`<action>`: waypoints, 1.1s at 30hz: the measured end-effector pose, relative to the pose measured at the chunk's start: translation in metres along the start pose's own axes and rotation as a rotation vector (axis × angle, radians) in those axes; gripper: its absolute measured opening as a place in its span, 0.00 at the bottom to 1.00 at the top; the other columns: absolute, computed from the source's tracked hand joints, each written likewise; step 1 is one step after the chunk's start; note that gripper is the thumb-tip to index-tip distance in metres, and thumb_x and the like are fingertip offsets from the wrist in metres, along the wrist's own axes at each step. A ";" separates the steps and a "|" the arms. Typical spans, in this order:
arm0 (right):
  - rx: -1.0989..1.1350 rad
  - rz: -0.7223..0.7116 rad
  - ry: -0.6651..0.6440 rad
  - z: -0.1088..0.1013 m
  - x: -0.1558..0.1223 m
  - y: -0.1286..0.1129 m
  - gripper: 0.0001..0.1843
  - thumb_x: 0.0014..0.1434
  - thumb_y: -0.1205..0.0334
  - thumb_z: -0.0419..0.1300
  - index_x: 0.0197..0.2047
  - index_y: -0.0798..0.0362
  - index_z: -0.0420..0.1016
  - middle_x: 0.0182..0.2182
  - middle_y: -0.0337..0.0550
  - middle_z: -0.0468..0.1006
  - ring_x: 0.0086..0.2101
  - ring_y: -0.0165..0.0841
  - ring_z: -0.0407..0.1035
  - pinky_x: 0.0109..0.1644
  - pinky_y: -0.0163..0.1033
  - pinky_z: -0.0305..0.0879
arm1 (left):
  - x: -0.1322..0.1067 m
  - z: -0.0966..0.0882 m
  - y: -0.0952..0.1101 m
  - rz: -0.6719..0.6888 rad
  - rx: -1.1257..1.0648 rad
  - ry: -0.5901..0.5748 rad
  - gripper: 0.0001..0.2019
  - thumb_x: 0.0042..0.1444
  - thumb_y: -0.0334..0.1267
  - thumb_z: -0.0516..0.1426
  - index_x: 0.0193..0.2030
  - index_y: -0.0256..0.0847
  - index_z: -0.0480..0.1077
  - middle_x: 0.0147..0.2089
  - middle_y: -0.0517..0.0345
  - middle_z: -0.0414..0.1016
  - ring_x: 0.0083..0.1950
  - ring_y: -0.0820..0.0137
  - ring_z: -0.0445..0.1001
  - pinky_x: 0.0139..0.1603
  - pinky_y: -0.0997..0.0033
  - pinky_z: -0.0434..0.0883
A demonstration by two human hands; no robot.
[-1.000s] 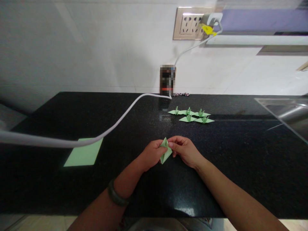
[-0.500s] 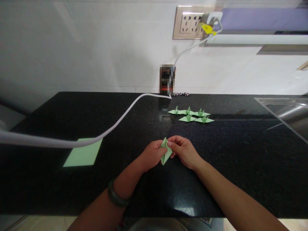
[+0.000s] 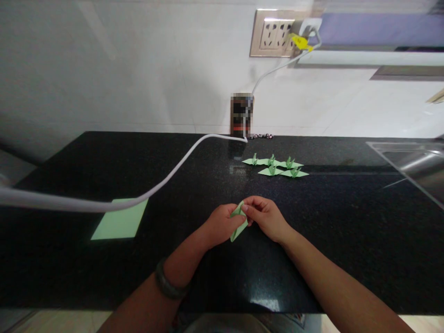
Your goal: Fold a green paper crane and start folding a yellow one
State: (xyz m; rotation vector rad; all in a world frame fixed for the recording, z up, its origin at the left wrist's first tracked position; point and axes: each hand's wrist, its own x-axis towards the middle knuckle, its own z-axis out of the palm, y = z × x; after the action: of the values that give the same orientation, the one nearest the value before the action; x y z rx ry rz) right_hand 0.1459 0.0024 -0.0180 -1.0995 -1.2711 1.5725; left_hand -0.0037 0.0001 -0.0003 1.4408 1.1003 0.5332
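The left hand (image 3: 222, 225) is clamped on a small, pale green, folded paper diamond (image 3: 238, 229), its thumb pressed across the front face. The right hand (image 3: 265, 215) pinches the upper right edge of the same piece between thumb and curled fingers, so the 2 hands nearly meet. The paper is between them, over the front half of a black, speckled stone table (image 3: 222, 286); whether it touches the surface I cannot tell. A dark, rounded bracelet (image 3: 169, 282) circles the left wrist.

Beyond the hands stand 5 pale green folded paper cranes (image 3: 273, 171), 3 in the back row and 2 in the front. Well to the left lies a flat, pale green paper sheet (image 3: 120, 225), a thick white cable (image 3: 180, 169) crossing in front of its far edge. Near the wall, an upright, pixelated dark rectangle (image 3: 242, 115) stands beside a beaded strand (image 3: 265, 136).
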 end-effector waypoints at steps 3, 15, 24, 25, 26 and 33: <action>0.004 -0.008 -0.003 -0.001 0.001 0.001 0.09 0.50 0.59 0.58 0.31 0.57 0.69 0.22 0.35 0.68 0.18 0.21 0.60 0.21 0.29 0.58 | 0.001 -0.001 -0.002 0.013 0.096 0.047 0.14 0.48 0.44 0.51 0.31 0.34 0.70 0.23 0.60 0.66 0.23 0.76 0.60 0.22 0.78 0.56; 0.087 0.008 -0.144 -0.008 0.000 0.000 0.08 0.50 0.62 0.60 0.33 0.56 0.71 0.23 0.36 0.70 0.19 0.20 0.61 0.20 0.27 0.58 | 0.001 -0.002 -0.002 0.065 0.049 -0.070 0.11 0.49 0.39 0.52 0.32 0.33 0.70 0.26 0.59 0.66 0.26 0.77 0.59 0.25 0.78 0.57; 0.107 0.013 -0.130 -0.008 0.001 0.004 0.08 0.50 0.60 0.60 0.32 0.56 0.71 0.23 0.36 0.69 0.19 0.21 0.61 0.20 0.28 0.58 | -0.002 -0.003 0.002 0.042 0.048 -0.059 0.11 0.48 0.40 0.52 0.31 0.33 0.70 0.23 0.61 0.65 0.23 0.77 0.59 0.22 0.78 0.55; 0.109 0.014 -0.128 -0.008 0.000 0.004 0.08 0.50 0.60 0.60 0.32 0.56 0.70 0.23 0.36 0.69 0.19 0.21 0.60 0.20 0.28 0.58 | -0.002 -0.003 0.002 0.042 0.041 -0.065 0.11 0.48 0.40 0.52 0.31 0.33 0.70 0.24 0.60 0.65 0.23 0.77 0.59 0.22 0.78 0.55; 0.110 0.015 -0.127 -0.008 0.000 0.005 0.09 0.49 0.60 0.60 0.32 0.57 0.70 0.22 0.36 0.69 0.19 0.21 0.60 0.20 0.28 0.58 | -0.002 -0.003 0.002 0.043 0.031 -0.073 0.11 0.48 0.40 0.52 0.31 0.33 0.70 0.24 0.60 0.65 0.23 0.78 0.59 0.22 0.78 0.55; 0.105 0.013 -0.111 -0.007 0.001 0.006 0.10 0.49 0.59 0.60 0.31 0.57 0.70 0.22 0.36 0.69 0.18 0.21 0.60 0.20 0.28 0.58 | -0.002 -0.002 -0.001 0.016 0.000 -0.086 0.11 0.49 0.40 0.52 0.32 0.34 0.69 0.22 0.62 0.64 0.21 0.79 0.59 0.20 0.80 0.54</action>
State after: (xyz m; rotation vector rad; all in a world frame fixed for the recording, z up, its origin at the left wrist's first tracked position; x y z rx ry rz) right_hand 0.1523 0.0038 -0.0252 -0.9684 -1.2402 1.7106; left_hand -0.0063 -0.0003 -0.0002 1.4603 1.0216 0.4787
